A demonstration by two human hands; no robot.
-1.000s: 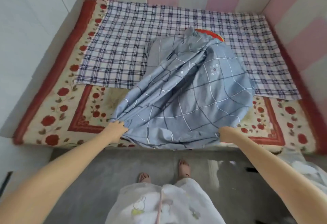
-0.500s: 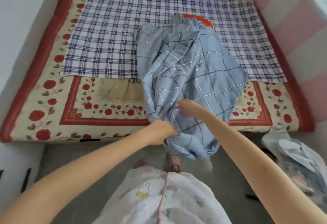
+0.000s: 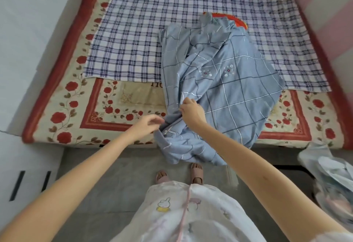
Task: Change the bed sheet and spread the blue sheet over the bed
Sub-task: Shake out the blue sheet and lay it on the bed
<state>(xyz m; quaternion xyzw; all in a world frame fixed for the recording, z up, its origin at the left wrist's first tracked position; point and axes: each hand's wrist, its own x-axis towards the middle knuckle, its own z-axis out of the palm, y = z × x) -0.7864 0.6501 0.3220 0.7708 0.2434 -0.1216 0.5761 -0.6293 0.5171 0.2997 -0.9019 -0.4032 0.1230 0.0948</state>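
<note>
The blue sheet [image 3: 219,88] is lying bunched in a long heap down the middle of the bed [image 3: 72,106], with its near end spilling over the foot edge. The right hand [image 3: 193,110] is pinching a fold near that end. The left hand [image 3: 147,125] is reaching in just beside it, too blurred to tell whether it is gripping cloth. The person is probably hunting for the hem. Finding two corners and drawing them well apart matters here, since the loose plaid sheet [image 3: 133,41] underneath may drag.
</note>
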